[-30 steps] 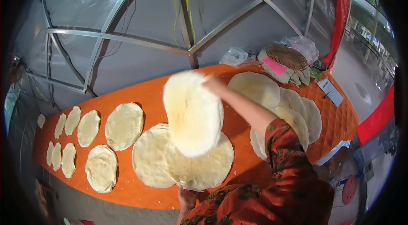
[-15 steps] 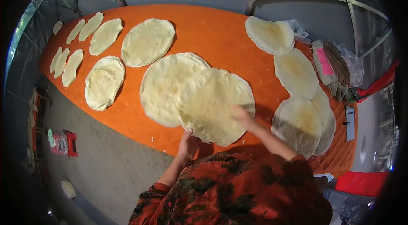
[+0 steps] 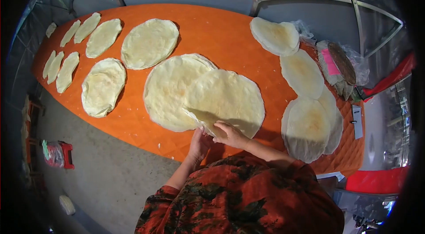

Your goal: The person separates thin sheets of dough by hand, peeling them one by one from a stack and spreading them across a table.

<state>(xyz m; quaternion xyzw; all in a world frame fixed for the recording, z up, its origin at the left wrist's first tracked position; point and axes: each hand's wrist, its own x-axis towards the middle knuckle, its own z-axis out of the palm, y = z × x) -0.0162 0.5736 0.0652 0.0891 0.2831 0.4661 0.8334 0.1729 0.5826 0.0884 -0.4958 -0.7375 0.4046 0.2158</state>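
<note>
A large, thin round flatbread (image 3: 230,92) partly covers a stack of flatbreads (image 3: 166,94) to its left. My left hand (image 3: 199,144) pinches the near left edge of the top flatbread, which is lifted there. Close beside it, my right hand (image 3: 232,136) grips the near edge, its fingers on the upper face and bent toward the left hand. What lies under the lifted edge is hidden by the flatbread and my fingers.
An orange quilted cloth (image 3: 212,26) covers the long table. Several pale flatbread piles (image 3: 150,44) lie at left, and browner flatbreads (image 3: 305,74) at right. Past them are a woven bundle with a pink sheet (image 3: 330,61) and a red stool (image 3: 67,154) on the floor.
My right hand has come from the flatbread's right side to its near edge, beside my left hand. The near left edge is now raised. The view has shifted slightly.
</note>
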